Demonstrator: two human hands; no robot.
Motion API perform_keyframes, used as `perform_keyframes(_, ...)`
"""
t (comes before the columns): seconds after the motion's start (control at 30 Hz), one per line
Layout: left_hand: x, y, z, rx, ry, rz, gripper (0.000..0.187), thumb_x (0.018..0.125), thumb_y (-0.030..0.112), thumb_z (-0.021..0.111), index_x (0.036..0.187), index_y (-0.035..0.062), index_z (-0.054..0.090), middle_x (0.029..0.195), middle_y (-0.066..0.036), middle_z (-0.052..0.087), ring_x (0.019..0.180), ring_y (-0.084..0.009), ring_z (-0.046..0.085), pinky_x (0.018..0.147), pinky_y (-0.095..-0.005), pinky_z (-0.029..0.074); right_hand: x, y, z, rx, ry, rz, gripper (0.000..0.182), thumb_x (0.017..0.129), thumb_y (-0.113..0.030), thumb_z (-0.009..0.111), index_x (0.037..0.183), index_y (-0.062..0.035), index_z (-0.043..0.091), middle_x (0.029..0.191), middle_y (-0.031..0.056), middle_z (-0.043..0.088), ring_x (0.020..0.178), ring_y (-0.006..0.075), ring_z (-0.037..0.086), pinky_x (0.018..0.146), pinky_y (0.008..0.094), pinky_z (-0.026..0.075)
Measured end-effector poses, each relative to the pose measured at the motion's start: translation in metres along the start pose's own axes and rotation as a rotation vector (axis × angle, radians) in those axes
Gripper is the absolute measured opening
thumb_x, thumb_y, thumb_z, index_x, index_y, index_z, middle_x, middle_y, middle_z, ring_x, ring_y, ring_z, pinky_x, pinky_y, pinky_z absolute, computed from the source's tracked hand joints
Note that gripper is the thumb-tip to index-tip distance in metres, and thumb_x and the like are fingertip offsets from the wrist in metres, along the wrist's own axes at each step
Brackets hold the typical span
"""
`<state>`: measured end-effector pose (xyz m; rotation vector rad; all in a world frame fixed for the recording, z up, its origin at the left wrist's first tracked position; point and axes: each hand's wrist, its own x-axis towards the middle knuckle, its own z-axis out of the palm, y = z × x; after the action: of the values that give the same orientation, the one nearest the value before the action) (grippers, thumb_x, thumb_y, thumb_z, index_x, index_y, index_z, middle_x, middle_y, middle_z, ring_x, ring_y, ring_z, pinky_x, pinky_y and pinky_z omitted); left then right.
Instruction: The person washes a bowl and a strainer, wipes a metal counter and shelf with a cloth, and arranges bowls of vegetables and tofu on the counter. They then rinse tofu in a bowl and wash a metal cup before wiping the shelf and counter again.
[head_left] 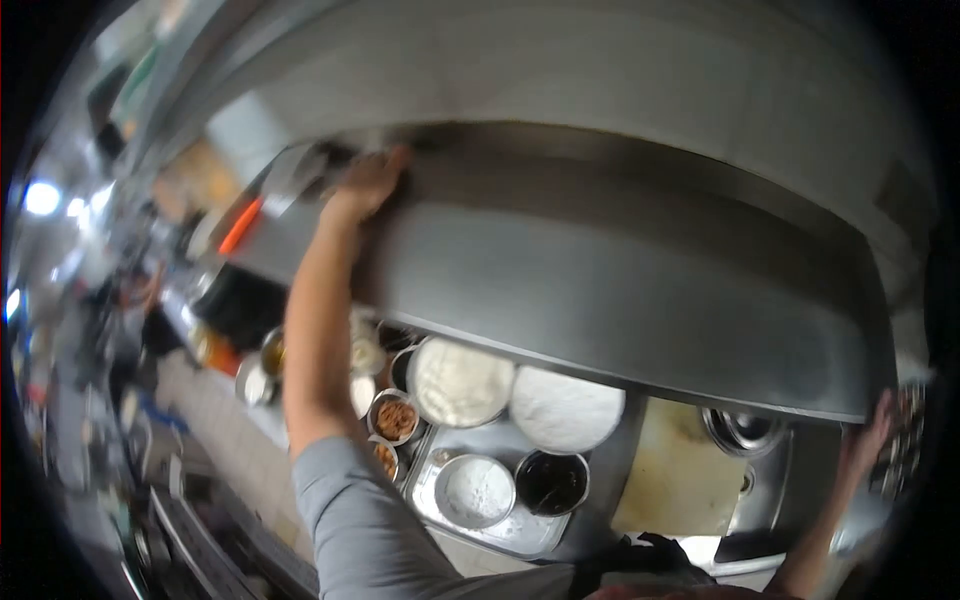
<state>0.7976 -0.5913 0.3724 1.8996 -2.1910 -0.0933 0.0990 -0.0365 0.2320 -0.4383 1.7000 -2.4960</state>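
Observation:
My left hand [368, 185] reaches over the far left part of a long stainless-steel shelf [600, 280]. It is blurred, and its fingers do not show clearly. Just left of it are a smeared grey shape and an orange-handled tool [240, 226] with a pale, flat part. At the shelf's right front corner, my right hand [872, 436] is closed around the edge, thumb up and other fingers mostly hidden. Below the shelf stand a large bowl of cream-coloured contents [462, 382] and a round white mound [568, 410].
A metal tray [420, 490] carries a bowl of white powder [475, 491] and a pot of dark liquid [552, 484]. Small bowls, one with brown pieces [396, 418], stand left of it. A stained cutting board [680, 470] lies beside a sink [770, 490].

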Motion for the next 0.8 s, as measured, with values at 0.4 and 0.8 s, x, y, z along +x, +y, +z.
perform_keyframes(0.4,-0.104,0.269,0.039,-0.004,-0.072,0.552,0.068,0.099,0.053,0.042,0.15,0.0082,0.04,0.146,-0.023,0.046,0.134,-0.0409,0.046,0.111,-0.0474,0.035,-0.07,-0.037,0.054,0.047,-0.035,-0.004,0.027,0.097,-0.019,0.064,0.119,-0.0031,0.064,0.11,0.0017,0.067,0.103,0.0129,0.059,0.092,0.0272,0.044)
perform_keyframes(0.8,-0.316,0.536,0.065,-0.366,-0.292,1.458,0.051,0.098,0.036,0.055,0.137,0.0038,0.054,0.142,-0.021,0.054,0.134,-0.0376,0.047,0.112,-0.043,0.035,-0.07,-0.034,-0.028,0.007,-0.574,0.071,0.052,0.105,-0.03,0.052,0.146,0.002,0.044,0.141,0.0092,0.056,0.128,0.0187,0.054,0.111,0.0385,0.042)
